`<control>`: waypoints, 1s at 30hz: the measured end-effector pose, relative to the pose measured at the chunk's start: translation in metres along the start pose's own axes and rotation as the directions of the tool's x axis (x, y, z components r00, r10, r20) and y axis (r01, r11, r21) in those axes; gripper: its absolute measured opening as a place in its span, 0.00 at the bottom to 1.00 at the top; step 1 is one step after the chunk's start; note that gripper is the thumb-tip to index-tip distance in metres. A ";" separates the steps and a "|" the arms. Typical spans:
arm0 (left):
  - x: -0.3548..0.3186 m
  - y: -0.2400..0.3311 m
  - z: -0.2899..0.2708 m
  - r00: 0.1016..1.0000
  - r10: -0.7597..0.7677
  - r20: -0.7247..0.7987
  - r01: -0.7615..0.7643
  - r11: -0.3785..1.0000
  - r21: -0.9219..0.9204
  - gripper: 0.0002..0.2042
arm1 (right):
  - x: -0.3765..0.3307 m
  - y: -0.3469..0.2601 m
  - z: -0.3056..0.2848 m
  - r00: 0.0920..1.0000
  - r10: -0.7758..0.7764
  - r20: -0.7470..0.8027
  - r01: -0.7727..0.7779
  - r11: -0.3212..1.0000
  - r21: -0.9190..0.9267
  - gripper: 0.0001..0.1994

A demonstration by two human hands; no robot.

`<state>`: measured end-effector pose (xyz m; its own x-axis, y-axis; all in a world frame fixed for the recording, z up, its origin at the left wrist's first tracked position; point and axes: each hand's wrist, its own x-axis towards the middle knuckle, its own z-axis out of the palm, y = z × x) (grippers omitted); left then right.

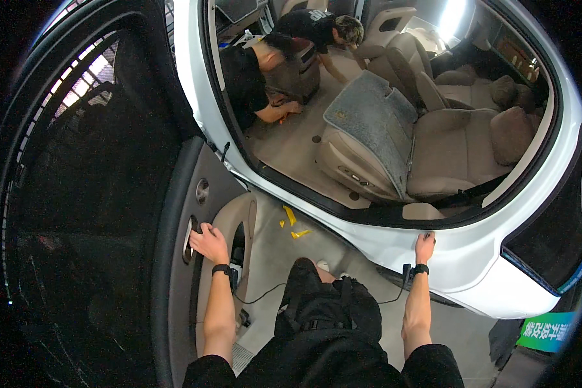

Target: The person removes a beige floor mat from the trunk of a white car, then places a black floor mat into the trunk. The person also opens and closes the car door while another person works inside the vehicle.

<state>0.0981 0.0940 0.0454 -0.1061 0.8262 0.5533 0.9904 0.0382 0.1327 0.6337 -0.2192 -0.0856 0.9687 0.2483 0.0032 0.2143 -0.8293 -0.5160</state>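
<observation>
The left hand point(208, 242) grips the inner handle point(191, 238) of the open car door point(174, 271); the right hand point(425, 246) rests open-fingered on the white sill point(394, 242). Beyond, beige seats point(433, 149) and two crouching people point(258, 77) fill the cabin; yellow tape bits point(291, 220) lie on the floor.

The open car door point(174, 271) stands left, the white car body sill point(394, 249) right. Far inside, the beige padded seat point(394, 149) lies right of two crouching people point(265, 71).

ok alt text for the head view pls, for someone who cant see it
Seen from above, a person's left hand grips the inner handle of an open car door while the right hand rests on the white door sill. Inside, beige seats; two people in black crouch on the car floor.
</observation>
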 end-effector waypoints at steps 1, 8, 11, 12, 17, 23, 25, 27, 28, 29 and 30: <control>0.000 0.000 0.000 1.000 -0.010 -0.005 0.010 1.000 -0.004 0.05 | -0.001 -0.001 -0.001 1.000 0.011 -0.001 -0.011 1.000 -0.013 0.20; 0.001 -0.002 0.003 0.999 0.010 -0.039 -0.010 1.000 0.012 0.05 | -0.001 -0.002 -0.001 1.000 0.013 -0.017 -0.013 1.000 -0.003 0.20; 0.001 -0.001 0.002 0.999 0.007 -0.042 -0.007 1.000 0.005 0.05 | 0.000 0.000 0.001 1.000 -0.001 -0.015 0.000 1.000 -0.014 0.20; 0.001 0.000 0.001 1.000 0.009 -0.029 -0.009 1.000 0.000 0.05 | 0.000 0.001 0.002 1.000 -0.005 -0.024 0.005 1.000 -0.010 0.20; 0.001 0.000 0.001 0.999 0.008 -0.042 -0.008 1.000 0.015 0.05 | -0.003 -0.004 -0.001 0.999 -0.011 -0.040 0.011 1.000 -0.010 0.20; 0.002 -0.001 0.004 1.000 -0.020 -0.015 0.020 1.000 0.021 0.05 | -0.007 -0.009 -0.004 0.998 0.040 -0.040 -0.041 0.998 -0.041 0.20; 0.001 0.000 0.004 1.000 -0.013 -0.023 0.013 1.000 0.009 0.05 | -0.006 -0.008 -0.004 0.999 0.010 -0.048 -0.011 1.000 -0.009 0.19; 0.001 0.000 0.004 0.999 -0.007 -0.031 0.008 1.000 0.017 0.05 | -0.005 -0.007 -0.003 0.998 -0.015 -0.066 0.016 1.000 0.015 0.19; 0.001 0.000 0.004 0.999 -0.038 0.029 0.038 0.999 0.020 0.05 | -0.005 -0.006 -0.002 0.998 0.002 -0.055 -0.002 1.000 0.007 0.18; 0.000 0.000 0.003 0.998 -0.046 0.035 0.045 0.999 0.018 0.05 | -0.004 -0.006 -0.001 0.998 0.028 -0.054 -0.029 1.000 -0.007 0.18; 0.000 0.000 0.003 1.000 -0.008 -0.030 0.009 1.000 0.026 0.05 | -0.004 -0.005 -0.001 0.999 0.009 -0.051 -0.010 1.000 -0.026 0.17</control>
<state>0.0984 0.0960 0.0430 -0.1164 0.8086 0.5767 0.9914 0.0598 0.1163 0.6289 -0.2166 -0.0819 0.9757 0.2151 0.0420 0.2074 -0.8446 -0.4936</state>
